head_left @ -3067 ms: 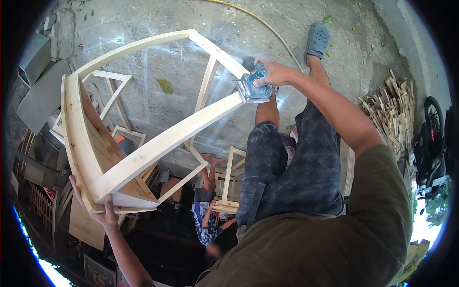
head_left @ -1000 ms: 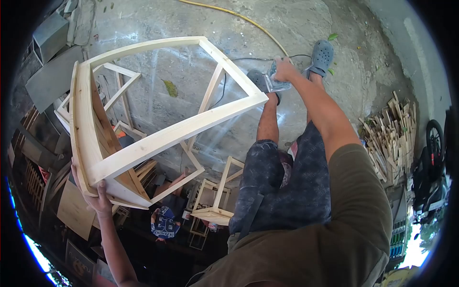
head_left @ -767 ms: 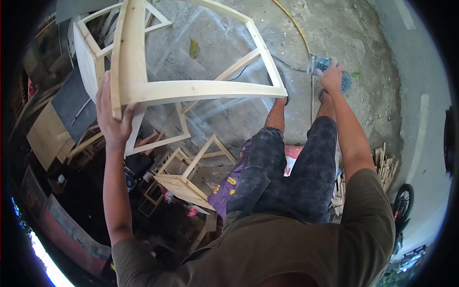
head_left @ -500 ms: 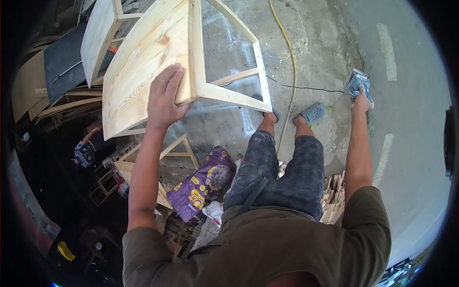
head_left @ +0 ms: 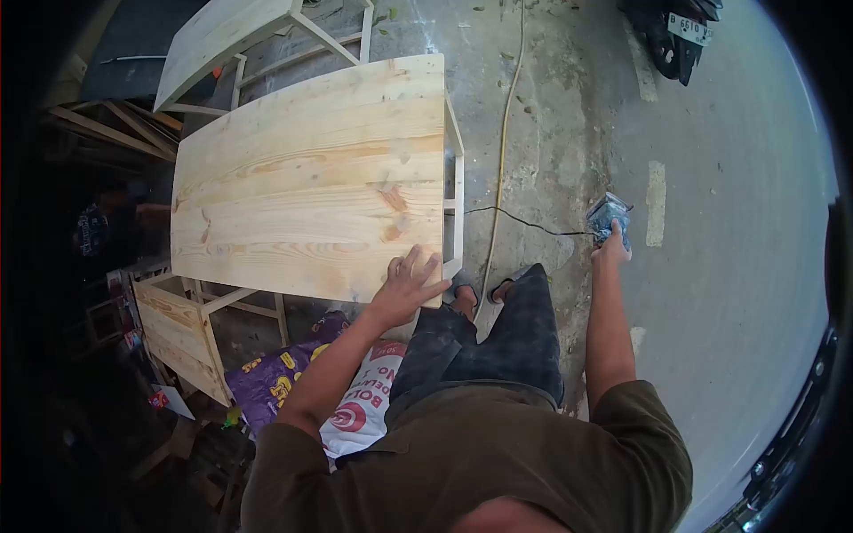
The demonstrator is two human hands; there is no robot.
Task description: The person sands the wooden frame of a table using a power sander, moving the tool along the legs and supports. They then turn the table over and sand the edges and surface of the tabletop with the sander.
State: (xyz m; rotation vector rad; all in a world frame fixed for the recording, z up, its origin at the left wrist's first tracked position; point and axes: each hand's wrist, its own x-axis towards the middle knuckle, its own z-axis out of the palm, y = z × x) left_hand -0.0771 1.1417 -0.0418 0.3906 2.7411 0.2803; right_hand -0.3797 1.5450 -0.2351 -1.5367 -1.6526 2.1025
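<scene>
Bench (head_left: 306,186), 10 o'clock: pale yellow wood, tan grain streaks, rusty-brown knots. Sander (head_left: 610,218), between 2 and 3: blue, greyish film; cord (head_left: 560,234) black. Hose (head_left: 504,133), 1 o'clock: yellow. Shirt (head_left: 471,457), 6 o'clock: plain olive-brown. Trousers (head_left: 524,346), 5 o'clock: dark blue-grey, paler smudges. Purple sack (head_left: 271,377), 8 o'clock: yellow print. White sack (head_left: 360,409), 7 o'clock: red lettering, red emblem. Floor (head_left: 560,124), 1 o'clock: mottled grey. Road (head_left: 737,222), 3 o'clock: smoother grey, white dashes. Motorbike (head_left: 666,49), between 1 and 2: black; plate (head_left: 689,29) white, black characters. Other person's top (head_left: 91,231), 9 o'clock: probably dark blue, whitish print, dim there.
</scene>
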